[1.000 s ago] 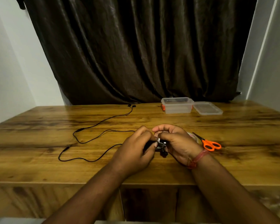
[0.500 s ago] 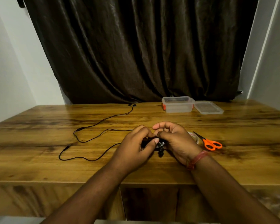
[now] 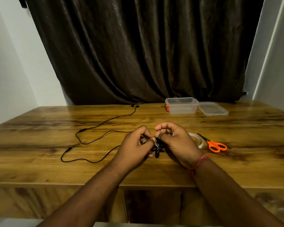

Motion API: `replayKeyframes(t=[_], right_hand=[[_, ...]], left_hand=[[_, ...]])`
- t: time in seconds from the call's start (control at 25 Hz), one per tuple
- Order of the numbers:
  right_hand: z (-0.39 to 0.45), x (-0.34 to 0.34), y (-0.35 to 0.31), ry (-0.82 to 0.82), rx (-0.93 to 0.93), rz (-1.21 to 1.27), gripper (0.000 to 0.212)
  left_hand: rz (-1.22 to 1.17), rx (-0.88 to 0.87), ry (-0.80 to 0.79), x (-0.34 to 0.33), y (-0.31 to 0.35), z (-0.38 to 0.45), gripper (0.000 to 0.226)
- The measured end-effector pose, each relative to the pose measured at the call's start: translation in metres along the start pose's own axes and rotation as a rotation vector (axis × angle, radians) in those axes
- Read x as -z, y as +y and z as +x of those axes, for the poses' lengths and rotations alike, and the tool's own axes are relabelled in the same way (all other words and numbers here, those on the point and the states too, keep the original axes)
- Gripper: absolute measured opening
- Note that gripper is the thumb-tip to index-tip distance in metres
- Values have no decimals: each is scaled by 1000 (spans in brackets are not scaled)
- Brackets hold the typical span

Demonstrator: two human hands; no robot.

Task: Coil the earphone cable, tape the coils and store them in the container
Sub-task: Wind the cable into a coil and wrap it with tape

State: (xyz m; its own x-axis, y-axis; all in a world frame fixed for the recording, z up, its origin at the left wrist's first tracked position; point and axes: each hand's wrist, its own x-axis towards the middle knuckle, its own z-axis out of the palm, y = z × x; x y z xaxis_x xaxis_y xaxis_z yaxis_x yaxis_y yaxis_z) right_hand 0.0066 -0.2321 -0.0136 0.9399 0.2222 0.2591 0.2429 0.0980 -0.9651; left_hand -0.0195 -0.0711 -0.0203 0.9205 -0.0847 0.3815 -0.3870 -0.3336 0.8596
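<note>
over a wooden table point(image 3: 39, 161), our left hand point(image 3: 134, 149) and right hand point(image 3: 175, 143) both pinch a small black coiled earphone bundle point(image 3: 157, 147) just above the tabletop near its front edge, fingers curled round it; whether tape is on it yet we cannot tell. the main risk, in our judgement, is the coil springing loose if either pinch eases before tape goes round, since stiff cable tends to unwind. a second earphone cable point(image 3: 95, 141) sprawls uncoiled to the left, one run passing close to our left hand, and could snag or be dragged along. the clear plastic container point(image 3: 181, 105) stands open at the far edge, its lid point(image 3: 212, 109) just beside it, with nothing in the path. orange-handled scissors point(image 3: 216, 145) lie to the right, near the tape roll point(image 3: 197, 140), which is partly hidden behind our right hand.
</note>
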Motion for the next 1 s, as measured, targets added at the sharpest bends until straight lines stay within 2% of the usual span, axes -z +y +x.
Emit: replayKeyframes(t=[0.16,0.36,0.44,0.68,1.0], right_hand=[[-1,-5,-1,9,87,-207,21],[-6,-12,0,48,357,-651,23],[-7,-14,1,66,439,-755,23],[-7,-20,0,122,453,-832,22],[-6,-23,0,60,555,-985,16]], left_hand=[[-109,101,-6,0,-2,3,15],[-304,235,-20,0,-1,9,7],[-327,264,-3,0,0,9,7],[-380,306,2,5,4,7,3],[-484,377,53,12,-3,12,2]])
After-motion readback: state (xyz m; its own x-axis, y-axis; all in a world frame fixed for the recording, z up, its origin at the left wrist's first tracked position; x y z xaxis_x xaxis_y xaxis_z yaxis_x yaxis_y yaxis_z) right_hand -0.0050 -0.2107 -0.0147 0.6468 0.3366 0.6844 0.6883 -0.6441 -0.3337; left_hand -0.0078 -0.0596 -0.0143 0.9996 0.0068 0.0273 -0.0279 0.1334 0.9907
